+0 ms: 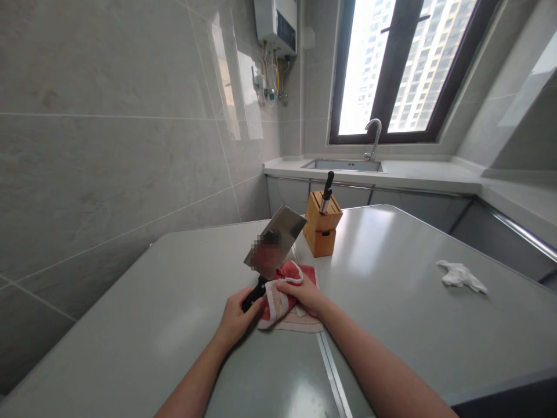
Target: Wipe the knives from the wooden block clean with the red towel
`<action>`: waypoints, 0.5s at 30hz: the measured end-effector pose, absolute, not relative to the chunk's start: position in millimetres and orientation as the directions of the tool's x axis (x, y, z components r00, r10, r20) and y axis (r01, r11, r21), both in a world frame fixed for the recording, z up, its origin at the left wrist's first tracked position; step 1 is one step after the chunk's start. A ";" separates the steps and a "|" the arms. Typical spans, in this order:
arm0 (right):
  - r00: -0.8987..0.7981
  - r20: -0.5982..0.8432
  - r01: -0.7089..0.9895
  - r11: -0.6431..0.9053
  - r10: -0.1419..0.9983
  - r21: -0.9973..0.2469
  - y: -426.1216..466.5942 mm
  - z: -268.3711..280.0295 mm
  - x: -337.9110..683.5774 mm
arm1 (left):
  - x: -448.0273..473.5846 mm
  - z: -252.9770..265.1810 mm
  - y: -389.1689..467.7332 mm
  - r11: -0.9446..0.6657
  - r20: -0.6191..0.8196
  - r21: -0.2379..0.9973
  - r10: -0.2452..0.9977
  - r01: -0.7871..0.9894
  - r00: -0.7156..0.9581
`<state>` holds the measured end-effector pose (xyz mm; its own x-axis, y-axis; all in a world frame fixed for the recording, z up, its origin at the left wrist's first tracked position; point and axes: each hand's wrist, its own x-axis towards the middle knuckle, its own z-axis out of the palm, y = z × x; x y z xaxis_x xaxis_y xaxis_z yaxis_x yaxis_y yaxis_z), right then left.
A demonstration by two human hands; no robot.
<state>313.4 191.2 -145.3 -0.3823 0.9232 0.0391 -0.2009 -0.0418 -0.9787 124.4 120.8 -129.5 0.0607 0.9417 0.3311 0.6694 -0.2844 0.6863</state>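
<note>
My left hand [241, 315] is closed round the black handle of a cleaver [282, 235]. The broad, shiny blade tilts up and to the right above the table, and part of its face is blurred out by blocky pixels. A red and pale cloth [292, 313] with a white trim is bunched in my right hand [304, 296], thumb on top and the other fingers hidden in its folds. The cloth sits beside the handle, near the blade's lower corner. Behind the blade stands a wooden knife block [323, 223] with black-handled tools [327, 191] in its top.
The glossy grey table [191, 278] has a metal seam strip [331, 371] down its middle. A crumpled white cloth [462, 277] lies to the right. Past the table are a counter with a sink [343, 165] and faucet [373, 139], under a window. A tiled wall [130, 168] borders the left.
</note>
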 end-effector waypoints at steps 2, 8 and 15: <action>-0.383 0.046 -0.237 -0.051 0.922 -0.970 191.9 -145.4 312.7 | 124.8 -129.2 120.8 -0.288 0.323 0.682 0.943 0.672 0.076; -0.441 0.087 -0.266 -0.038 0.893 -0.963 189.6 -139.8 313.3 | 129.2 -127.2 118.9 -0.315 0.295 0.680 0.944 0.662 0.147; -0.565 0.069 -0.235 -0.080 0.822 -0.969 187.0 -135.3 315.1 | 133.4 -124.3 115.4 -0.359 0.274 0.656 0.933 0.664 0.233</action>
<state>315.1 187.0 -135.3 -0.5654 0.8219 0.0690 -0.2348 -0.0802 -0.9687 133.4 115.4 -124.3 0.2334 0.9331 0.2737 0.6645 -0.3585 0.6557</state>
